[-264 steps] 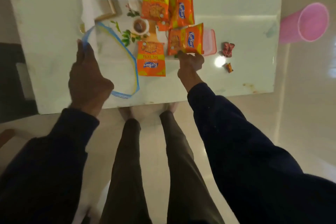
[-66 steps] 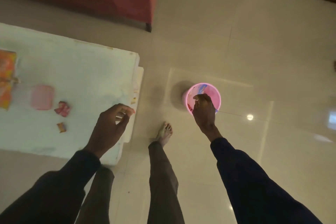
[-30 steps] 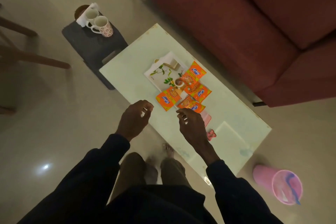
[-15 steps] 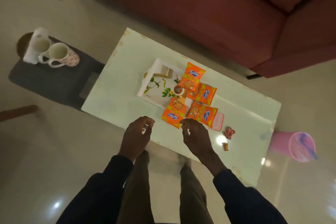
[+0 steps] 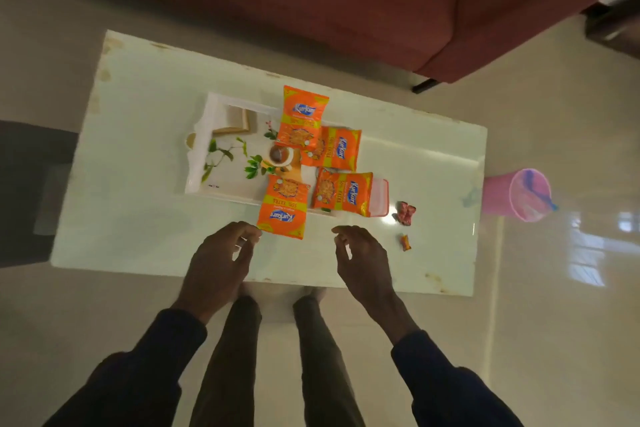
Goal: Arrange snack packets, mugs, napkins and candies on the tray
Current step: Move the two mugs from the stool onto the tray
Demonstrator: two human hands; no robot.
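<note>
Snack packets (image 5: 304, 118), four orange ones, lie across the right end of the white tray (image 5: 235, 182) on the pale desk (image 5: 138, 218). We see two candies (image 5: 406, 212) on the desk, right of the tray. Our left hand (image 5: 218, 260) and right hand (image 5: 363, 263) hover near the front edge, loosely curled, holding nothing.

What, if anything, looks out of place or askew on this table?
The four snack packets lie at mixed angles. The nearest packet overhangs the front rim of the tray onto the table, and the right packet lies partly on a pink box. Two candies sit loose on the table, right of the tray.
</note>
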